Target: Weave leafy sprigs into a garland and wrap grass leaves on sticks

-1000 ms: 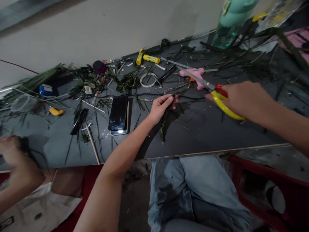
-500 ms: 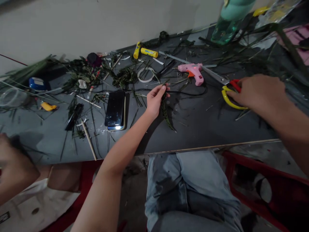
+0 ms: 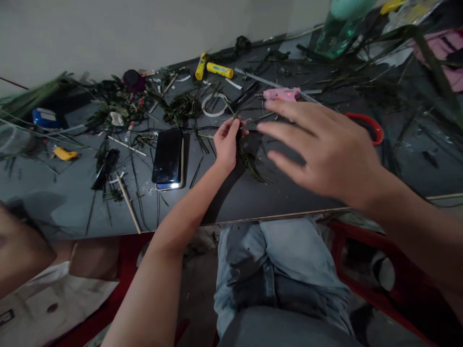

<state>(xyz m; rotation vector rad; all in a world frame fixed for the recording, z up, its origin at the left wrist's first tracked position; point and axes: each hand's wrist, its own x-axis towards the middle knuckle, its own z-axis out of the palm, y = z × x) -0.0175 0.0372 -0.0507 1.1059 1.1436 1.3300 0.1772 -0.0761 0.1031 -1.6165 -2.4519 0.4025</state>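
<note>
My left hand (image 3: 226, 140) pinches a dark green piece of woven leaf strips (image 3: 249, 161), which hangs down from the fingertips over the grey table. Above the table on the right, my right hand (image 3: 318, 149) has its fingers spread and holds nothing. Behind it lie the scissors (image 3: 374, 127); only part of a red handle loop shows, the rest is hidden by my hand. A pink glue gun (image 3: 280, 93) rests just beyond my right fingertips, its grip covered by the hand.
Two phones, one stacked on the other, (image 3: 168, 156) lie left of my left hand. Yellow glue sticks (image 3: 220, 70), a white tape ring (image 3: 214, 105), leaf scraps and a green bottle (image 3: 336, 33) stand farther back. Another person's arm (image 3: 21, 250) is at the left edge.
My right hand has let go of the scissors, leaving them on the table, and has moved left with fingers spread. My left hand keeps its pinch on the woven leaf piece.
</note>
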